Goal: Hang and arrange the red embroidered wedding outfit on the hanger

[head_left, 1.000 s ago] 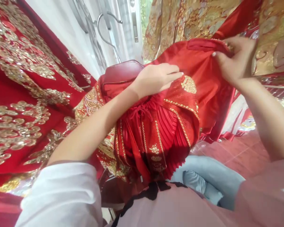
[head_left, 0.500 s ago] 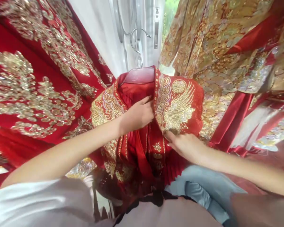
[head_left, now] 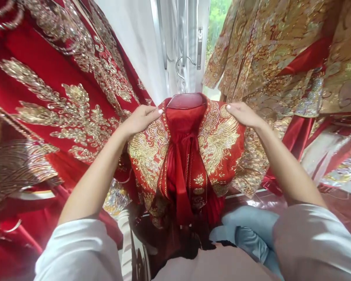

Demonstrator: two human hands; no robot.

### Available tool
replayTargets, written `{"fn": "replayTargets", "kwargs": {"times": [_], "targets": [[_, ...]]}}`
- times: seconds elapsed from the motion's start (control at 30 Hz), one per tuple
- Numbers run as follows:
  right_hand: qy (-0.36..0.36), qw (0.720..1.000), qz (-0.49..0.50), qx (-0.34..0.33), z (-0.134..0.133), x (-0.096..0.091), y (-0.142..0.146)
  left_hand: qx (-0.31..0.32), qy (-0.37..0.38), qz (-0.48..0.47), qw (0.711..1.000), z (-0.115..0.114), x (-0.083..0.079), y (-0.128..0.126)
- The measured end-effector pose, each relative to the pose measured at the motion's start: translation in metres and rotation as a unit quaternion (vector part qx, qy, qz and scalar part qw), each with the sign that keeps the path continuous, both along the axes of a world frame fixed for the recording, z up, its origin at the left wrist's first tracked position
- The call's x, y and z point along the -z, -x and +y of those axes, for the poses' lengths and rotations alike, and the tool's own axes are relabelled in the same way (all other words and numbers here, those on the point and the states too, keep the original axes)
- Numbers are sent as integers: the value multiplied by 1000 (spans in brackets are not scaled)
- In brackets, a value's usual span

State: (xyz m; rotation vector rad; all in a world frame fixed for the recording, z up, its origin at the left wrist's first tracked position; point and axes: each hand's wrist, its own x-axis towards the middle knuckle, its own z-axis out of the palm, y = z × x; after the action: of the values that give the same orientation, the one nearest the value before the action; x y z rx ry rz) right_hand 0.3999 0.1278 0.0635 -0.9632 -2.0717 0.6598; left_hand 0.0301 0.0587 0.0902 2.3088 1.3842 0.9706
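Note:
A red jacket [head_left: 220,142] with gold and silver embroidery hangs in front of me on a hanger [head_left: 181,76] with a metal hook. Its front hangs apart, and a red pleated skirt with a long red ribbon [head_left: 181,183] shows between the two front panels. My left hand [head_left: 142,119] grips the jacket at its left shoulder, thumb on top near the collar edge. At the opposite shoulder my right hand [head_left: 242,113] pinches the fabric, thumb on the round embroidered emblem. The fingers of both hands are partly hidden behind the cloth.
A large red dress with sparkling gold appliqué [head_left: 76,105] fills the left side. Gold patterned garments [head_left: 269,58] hang on the right, with red and white cloth below. Behind the hanger are a white curtain [head_left: 128,43] and a door frame with a metal lock plate [head_left: 199,48].
My left hand has moved from the inner collar out to the left shoulder. My right hand has risen from the lower front edge to the right shoulder. The jacket front is spread wider.

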Motion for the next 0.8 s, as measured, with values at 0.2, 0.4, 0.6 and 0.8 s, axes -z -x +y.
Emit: {"fn": "replayTargets", "kwargs": {"times": [0.2, 0.4, 0.6, 0.8], "targets": [[-184, 981, -53, 38, -5, 6, 12, -33, -85, 36, 995, -11, -9, -5], [-272, 956, -37, 100, 13, -18, 49, -74, -69, 22, 995, -9, -21, -17], [-264, 959, -62, 77, 35, -16, 63, -128, -88, 7, 988, -10, -42, -34], [-282, 949, -23, 138, 24, -31, 73, -154, -150, -48, 976, -13, -46, -44]]}}
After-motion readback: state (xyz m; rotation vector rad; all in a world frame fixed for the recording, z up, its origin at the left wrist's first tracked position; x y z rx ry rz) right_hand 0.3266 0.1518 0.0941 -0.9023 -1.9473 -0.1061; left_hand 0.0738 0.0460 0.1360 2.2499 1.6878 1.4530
